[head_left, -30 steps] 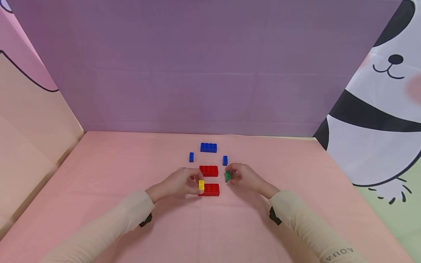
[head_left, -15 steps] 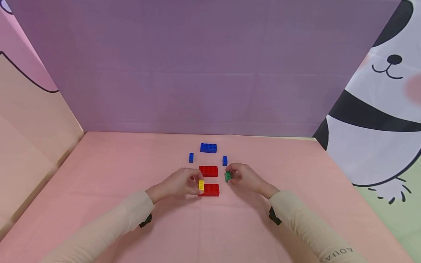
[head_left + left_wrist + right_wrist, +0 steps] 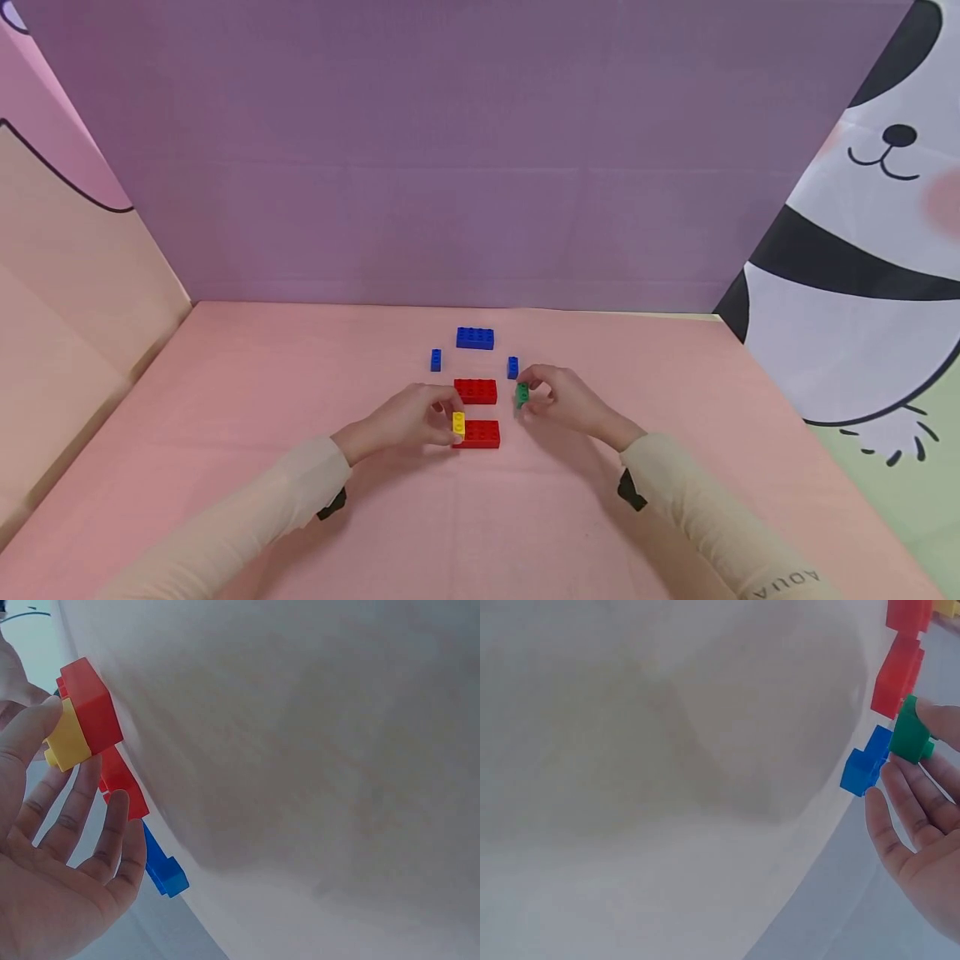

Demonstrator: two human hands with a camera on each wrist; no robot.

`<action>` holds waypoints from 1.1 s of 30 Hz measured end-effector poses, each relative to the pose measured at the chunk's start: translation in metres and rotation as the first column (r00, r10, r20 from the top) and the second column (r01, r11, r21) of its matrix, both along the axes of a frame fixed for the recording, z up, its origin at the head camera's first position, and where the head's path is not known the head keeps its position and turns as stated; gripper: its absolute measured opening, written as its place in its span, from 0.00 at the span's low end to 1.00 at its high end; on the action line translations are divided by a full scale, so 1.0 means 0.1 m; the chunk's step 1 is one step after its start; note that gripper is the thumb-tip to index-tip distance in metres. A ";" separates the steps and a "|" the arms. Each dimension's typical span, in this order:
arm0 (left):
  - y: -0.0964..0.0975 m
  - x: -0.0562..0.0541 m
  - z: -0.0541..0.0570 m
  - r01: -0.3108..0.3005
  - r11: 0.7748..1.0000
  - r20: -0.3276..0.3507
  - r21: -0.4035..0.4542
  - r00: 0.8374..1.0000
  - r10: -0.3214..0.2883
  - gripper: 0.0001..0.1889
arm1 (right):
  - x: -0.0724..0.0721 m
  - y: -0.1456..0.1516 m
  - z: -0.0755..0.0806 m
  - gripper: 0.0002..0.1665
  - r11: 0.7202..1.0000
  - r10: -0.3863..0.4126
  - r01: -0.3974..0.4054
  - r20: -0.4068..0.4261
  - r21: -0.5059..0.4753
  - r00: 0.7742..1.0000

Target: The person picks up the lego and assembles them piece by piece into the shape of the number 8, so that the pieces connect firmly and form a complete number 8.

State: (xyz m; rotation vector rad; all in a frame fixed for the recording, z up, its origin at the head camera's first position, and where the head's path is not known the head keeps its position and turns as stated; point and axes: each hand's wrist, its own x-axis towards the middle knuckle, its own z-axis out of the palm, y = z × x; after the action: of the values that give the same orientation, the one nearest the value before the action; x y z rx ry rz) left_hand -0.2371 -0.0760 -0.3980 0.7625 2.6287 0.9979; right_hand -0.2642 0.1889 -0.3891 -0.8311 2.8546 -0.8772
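My left hand (image 3: pixel 412 417) pinches a small yellow brick (image 3: pixel 458 425) between thumb and fingers. That brick is at the left end of the front red brick (image 3: pixel 482 433) and looks to be against its studded top; whether it is pressed down I cannot tell. With thumb and fingertips, my right hand (image 3: pixel 566 400) holds a small green brick (image 3: pixel 522 394), raised off the table and slightly tilted. It is right of the back red brick (image 3: pixel 476 391) and just in front of a small blue brick (image 3: pixel 513 367). The right wrist view shows the green brick (image 3: pixel 910 731) in the fingers.
A long blue brick (image 3: pixel 476 337) lies farthest back on the pink tabletop (image 3: pixel 300 358). Another small blue brick (image 3: pixel 436 360) lies left of the middle. Behind the table hangs a purple cloth (image 3: pixel 450 167); a panda print (image 3: pixel 862 350) is at the right.
The right hand has moved slightly up and to the right, lifting the green brick and tilting it. The left hand and yellow brick have stayed in place.
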 end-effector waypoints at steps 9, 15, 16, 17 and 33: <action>0.00 -0.01 0.00 -0.003 1.000 0.018 0.007 1.000 0.002 0.16 | 0.08 -0.07 0.05 0.21 1.000 0.013 -0.013 0.026 0.009 1.000; 0.01 0.00 0.00 -0.009 1.000 0.025 0.011 1.000 0.009 0.16 | 0.13 -0.10 0.04 0.21 0.999 0.032 -0.032 0.022 0.010 0.999; 0.01 0.00 0.00 -0.009 1.000 0.025 0.012 1.000 0.009 0.16 | 0.14 -0.11 0.04 0.21 0.999 0.033 -0.034 0.023 0.010 0.999; 0.01 0.00 0.00 -0.010 1.000 0.025 0.013 1.000 0.009 0.16 | 0.15 -0.12 0.04 0.21 0.999 0.035 -0.035 0.027 0.008 0.999; 0.00 -0.02 -0.01 -0.005 1.000 0.031 0.027 0.999 0.004 0.16 | 0.32 -0.26 0.12 0.22 0.997 0.074 -0.074 0.057 -0.001 0.996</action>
State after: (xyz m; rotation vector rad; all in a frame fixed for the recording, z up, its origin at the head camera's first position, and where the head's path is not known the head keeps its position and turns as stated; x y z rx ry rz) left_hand -0.2389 -0.0760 -0.3989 0.7409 2.5967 1.0408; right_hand -0.2325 0.1629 -0.3771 -0.8903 2.7565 -0.8757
